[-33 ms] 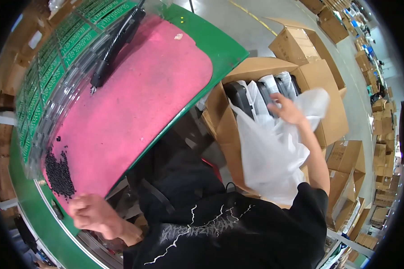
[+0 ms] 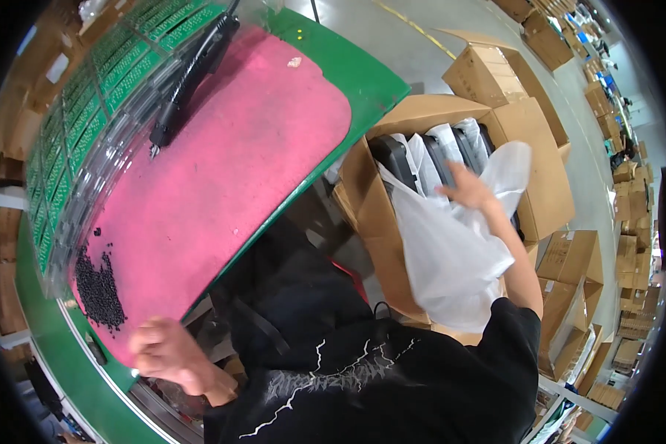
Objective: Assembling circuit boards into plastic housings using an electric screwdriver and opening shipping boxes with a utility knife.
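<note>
My right hand (image 2: 470, 186) is over an open cardboard box (image 2: 392, 255), its fingers stretched out and apart. Beneath the hand and forearm a thin white plastic sheet or bag (image 2: 448, 255) drapes across the box; whether the palm touches it I cannot tell. Inside stand several black rounded cases (image 2: 394, 159) in a row, with white wrapping between them. Near the corner of the pink mat (image 2: 229, 163) my left hand (image 2: 172, 357) hovers with curled fingers, slightly blurred. Anything within those fingers is hidden. A heap of small black pieces (image 2: 101, 294) lies just beyond it.
A black electric screwdriver (image 2: 192, 85) lies at the far left of the green table (image 2: 370, 74), beside clear plastic trays. Green circuit boards (image 2: 118, 70) stand behind the trays. More open cartons (image 2: 488, 74) crowd the far side and right of the box.
My left hand has shifted slightly right, away from the black pieces. My right hand has moved a little left with fingers spreading, and the plastic has slipped, baring a dark edge at the box's right.
</note>
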